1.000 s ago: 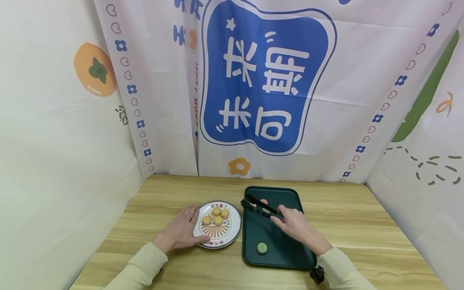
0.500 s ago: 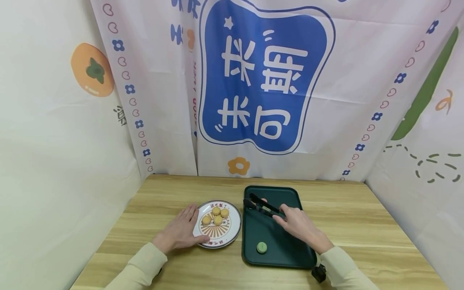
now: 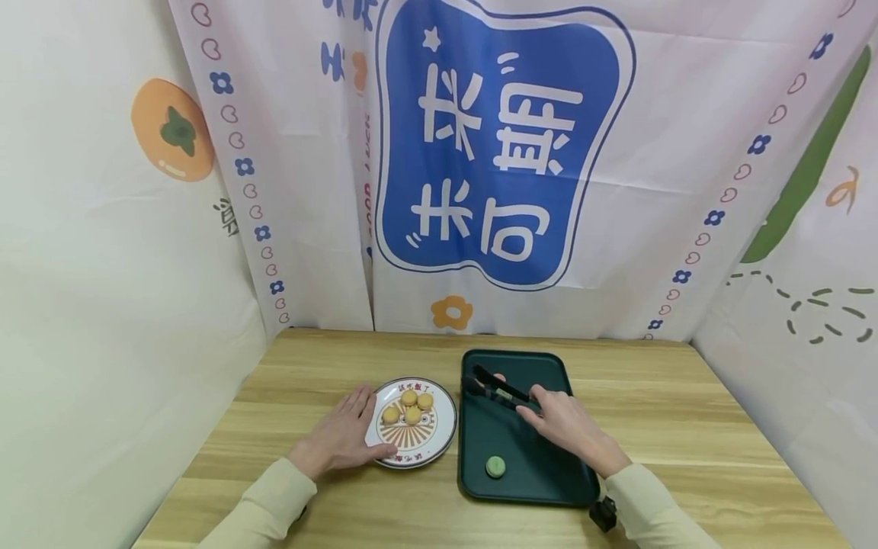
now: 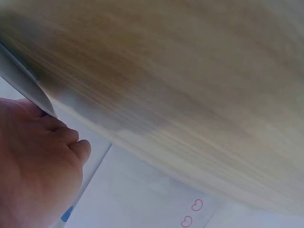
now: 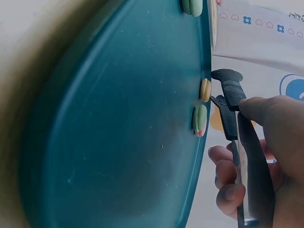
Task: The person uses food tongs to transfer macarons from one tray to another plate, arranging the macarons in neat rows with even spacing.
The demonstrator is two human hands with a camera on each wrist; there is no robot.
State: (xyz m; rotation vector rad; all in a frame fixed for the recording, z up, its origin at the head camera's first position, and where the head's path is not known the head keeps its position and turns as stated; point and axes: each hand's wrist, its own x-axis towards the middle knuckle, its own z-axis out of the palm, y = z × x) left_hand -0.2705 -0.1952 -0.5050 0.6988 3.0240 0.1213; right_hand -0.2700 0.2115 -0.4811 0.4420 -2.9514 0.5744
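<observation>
My left hand (image 3: 338,433) rests at the left side of a white patterned plate (image 3: 439,435), fingers straight along its edge and thumb over the rim. Several yellow macarons (image 3: 412,416) lie on the plate. My right hand (image 3: 569,431) holds black-tipped tongs (image 3: 516,397) above a dark green tray (image 3: 535,473). In the right wrist view, the tong tips stand apart beside a yellow macaron (image 5: 205,90); a green macaron (image 5: 200,117) and a pink macaron (image 5: 201,130) lie close by. The tongs partly cover these in the head view. Another green macaron (image 3: 495,467) lies near the tray's front left.
The plate and tray stand side by side on a wooden table (image 3: 370,511). Printed cloth (image 3: 315,213) hangs behind and along both sides. A small black device (image 3: 604,515) is beside the right sleeve, near the tray's front right corner.
My right hand and the tongs have shifted slightly to the right over the tray. The left hand, the plate and the visible macarons hold their places.
</observation>
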